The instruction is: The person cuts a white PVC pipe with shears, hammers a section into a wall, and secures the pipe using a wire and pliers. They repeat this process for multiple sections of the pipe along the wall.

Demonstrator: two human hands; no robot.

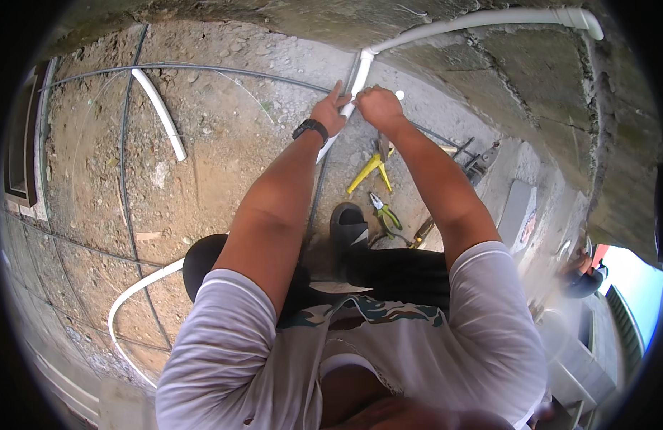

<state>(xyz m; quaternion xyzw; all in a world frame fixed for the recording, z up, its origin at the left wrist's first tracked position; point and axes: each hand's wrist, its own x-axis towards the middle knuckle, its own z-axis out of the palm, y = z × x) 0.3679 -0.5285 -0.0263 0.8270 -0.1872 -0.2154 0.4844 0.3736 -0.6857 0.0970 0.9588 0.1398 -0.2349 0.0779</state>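
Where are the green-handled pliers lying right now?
In the head view, the green-handled pliers lie on the dirt ground right of centre, just below the yellow-handled tool and beside the dark shoe.

White pipe (359, 75), yellow-handled pliers (369, 171), black wristwatch (310, 129).

Two hands (330, 111) (378, 107), two pliers (371, 170) (384, 211), one loose white pipe piece (159, 113) upper left, one wristwatch (310, 128).
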